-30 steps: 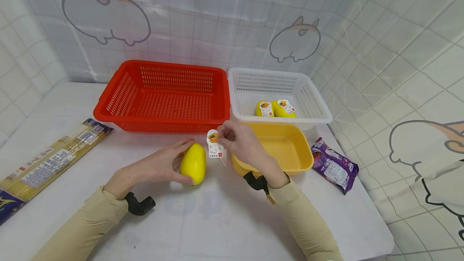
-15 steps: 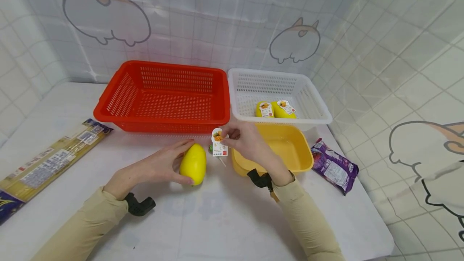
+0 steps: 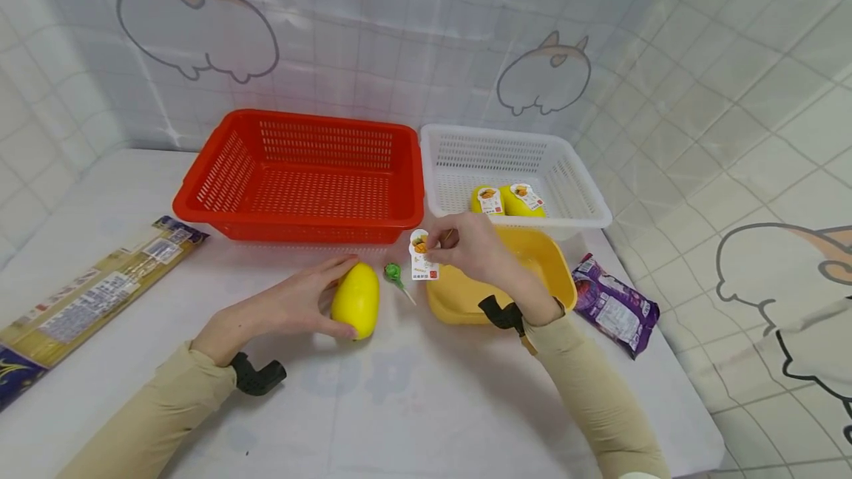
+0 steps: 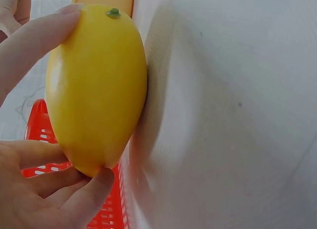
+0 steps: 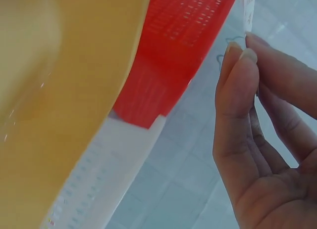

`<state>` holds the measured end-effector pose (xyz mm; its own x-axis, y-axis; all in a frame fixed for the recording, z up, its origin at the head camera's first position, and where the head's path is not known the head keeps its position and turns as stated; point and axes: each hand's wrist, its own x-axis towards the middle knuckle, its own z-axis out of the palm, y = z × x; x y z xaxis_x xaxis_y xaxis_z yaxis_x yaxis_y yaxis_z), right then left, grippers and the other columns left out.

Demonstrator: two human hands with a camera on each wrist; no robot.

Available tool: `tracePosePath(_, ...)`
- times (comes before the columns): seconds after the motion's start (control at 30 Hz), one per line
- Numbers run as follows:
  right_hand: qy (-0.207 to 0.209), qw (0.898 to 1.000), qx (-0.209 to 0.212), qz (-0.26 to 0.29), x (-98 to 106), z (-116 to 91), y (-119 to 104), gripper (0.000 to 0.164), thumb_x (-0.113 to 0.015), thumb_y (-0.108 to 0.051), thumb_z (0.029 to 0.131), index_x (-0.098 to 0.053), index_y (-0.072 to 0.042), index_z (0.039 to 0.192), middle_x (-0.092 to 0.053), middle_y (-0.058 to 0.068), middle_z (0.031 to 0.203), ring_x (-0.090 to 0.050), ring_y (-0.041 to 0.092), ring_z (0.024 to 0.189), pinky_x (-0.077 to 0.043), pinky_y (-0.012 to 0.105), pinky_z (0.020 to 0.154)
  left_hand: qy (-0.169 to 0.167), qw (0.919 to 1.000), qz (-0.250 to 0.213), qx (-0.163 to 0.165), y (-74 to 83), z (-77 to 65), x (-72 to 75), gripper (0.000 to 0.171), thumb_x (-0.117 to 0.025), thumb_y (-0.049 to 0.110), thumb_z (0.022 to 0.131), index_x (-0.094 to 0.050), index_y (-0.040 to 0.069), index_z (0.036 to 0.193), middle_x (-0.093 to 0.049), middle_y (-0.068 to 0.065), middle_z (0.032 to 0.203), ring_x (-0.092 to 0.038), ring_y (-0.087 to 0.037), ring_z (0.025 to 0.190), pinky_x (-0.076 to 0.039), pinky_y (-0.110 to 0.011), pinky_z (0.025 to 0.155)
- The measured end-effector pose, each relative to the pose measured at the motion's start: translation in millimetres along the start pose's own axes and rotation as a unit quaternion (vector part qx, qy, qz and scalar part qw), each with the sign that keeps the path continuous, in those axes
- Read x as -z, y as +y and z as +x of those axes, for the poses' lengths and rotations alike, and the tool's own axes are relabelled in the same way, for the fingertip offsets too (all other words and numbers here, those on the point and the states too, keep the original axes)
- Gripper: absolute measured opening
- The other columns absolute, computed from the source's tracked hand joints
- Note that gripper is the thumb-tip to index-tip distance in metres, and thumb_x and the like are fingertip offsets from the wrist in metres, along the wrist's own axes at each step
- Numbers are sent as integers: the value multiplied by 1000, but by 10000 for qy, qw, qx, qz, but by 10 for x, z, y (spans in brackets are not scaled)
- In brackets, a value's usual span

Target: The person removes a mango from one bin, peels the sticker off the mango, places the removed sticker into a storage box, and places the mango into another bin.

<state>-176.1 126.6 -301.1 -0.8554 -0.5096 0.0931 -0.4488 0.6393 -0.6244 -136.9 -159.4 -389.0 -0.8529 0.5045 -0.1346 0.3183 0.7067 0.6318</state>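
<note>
A smooth yellow mango (image 3: 356, 301) lies on the white table, held by my left hand (image 3: 286, 303) from its left side. In the left wrist view, the thumb presses near the green stem spot of the mango (image 4: 99, 85), and the fingertips are at its other end. My right hand (image 3: 475, 250) pinches a small white sticker (image 3: 422, 263), printed with an orange fruit picture, between thumb and fingers. The sticker is upright in front of the yellow tub (image 3: 459, 298). Seen from the right wrist, the sticker (image 5: 249, 11) appears nearly edge-on at the fingertips.
A green-wrapped lollipop (image 3: 395, 276) lies right of the mango. Behind stand a red basket (image 3: 313, 231) and a white basket (image 3: 572, 198) holding two labelled yellow mangoes (image 3: 522, 205). A long noodle packet (image 3: 113, 290) lies left, and a purple snack packet (image 3: 615, 305) right.
My right hand has moved right and slightly up with the sticker, away from the mango, uncovering the lollipop. The left hand and its mango have stayed in place.
</note>
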Motion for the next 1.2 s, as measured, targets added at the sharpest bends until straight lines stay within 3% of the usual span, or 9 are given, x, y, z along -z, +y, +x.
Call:
tracePosePath(0.37, -292, 9990, -332, -69, 117, -8, 124, 12, -81, -9, 82, -70, -11, 81, -66, 1, 74, -60, 14, 62, -48, 25, 59, -93, 9999, -21, 103, 18, -11, 5, 125, -85, 62, 67, -23, 4, 158, -20, -16, 166, -21, -38, 151, -25, -61, 119)
tracePosePath(0.87, -353, 9977, -494, -316, 178, 15, 278, 13, -84, -8, 79, -71, -10, 81, -66, 2, 75, -59, 16, 64, -51, 27, 62, -37, 9999, 69, 73, 25, -18, -1, 121, -83, 63, 69, -25, 3, 158, -21, -17, 165, -24, -41, 149, -27, -63, 117)
tracePosePath(1.2, -759, 9922, -632, -764, 127, 93, 405, 16, -86, -10, 78, -71, -12, 78, -66, 0, 72, -59, 14, 64, -50, 25, 62, -12, 10000, 47, 44, 24, -15, -5, 123, -84, 63, 68, -25, 3, 158, -22, -17, 165, -23, -39, 150, -27, -61, 117)
